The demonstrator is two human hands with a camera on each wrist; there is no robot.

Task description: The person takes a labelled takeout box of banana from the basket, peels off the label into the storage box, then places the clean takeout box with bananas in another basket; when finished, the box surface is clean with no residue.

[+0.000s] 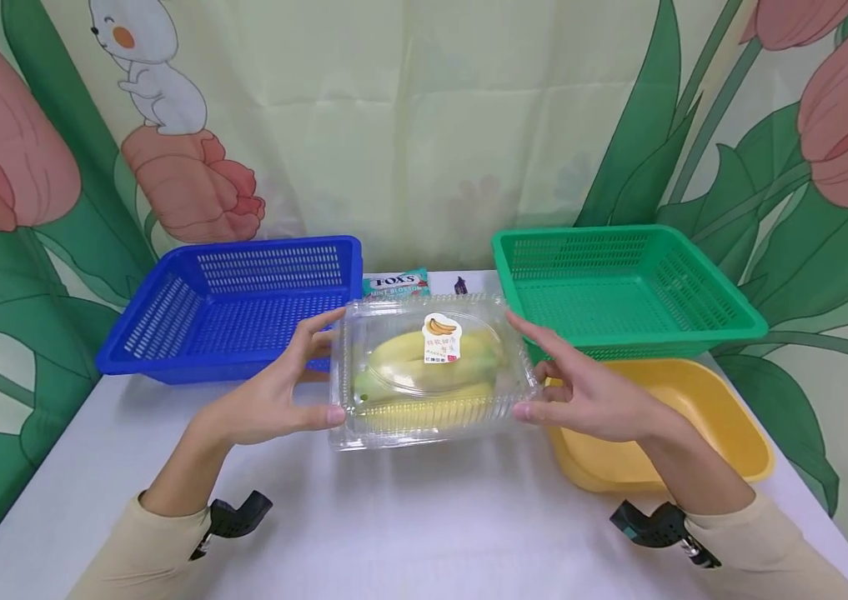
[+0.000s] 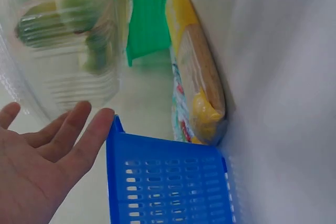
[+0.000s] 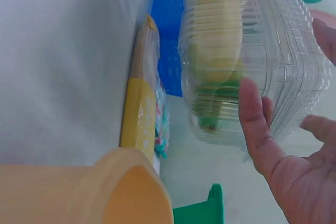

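Observation:
Both hands hold a clear plastic clamshell box of bananas [image 1: 431, 367] up over the table, its labelled lid facing me. My left hand [image 1: 269, 392] grips the left side, thumb at the near corner and fingers spread along the far part. On the opposite side, my right hand [image 1: 596, 392] has its thumb at the near corner and index finger at the far one, with other fingers bent beneath. Green banana ends [image 2: 39, 24] show through the box wall in the left wrist view. In the right wrist view the right fingers [image 3: 252, 108] lie against the ribbed side.
A blue basket [image 1: 228, 367] stands back left, a green basket [image 1: 634, 337] back right, and a yellow basin [image 1: 664, 475] nearer right. Behind the box lie a Fox's mint packet [image 1: 397, 283] and a small dark wrapped item [image 1: 460, 286]. A yellow-and-brown package [image 2: 197, 61] lies near the baskets.

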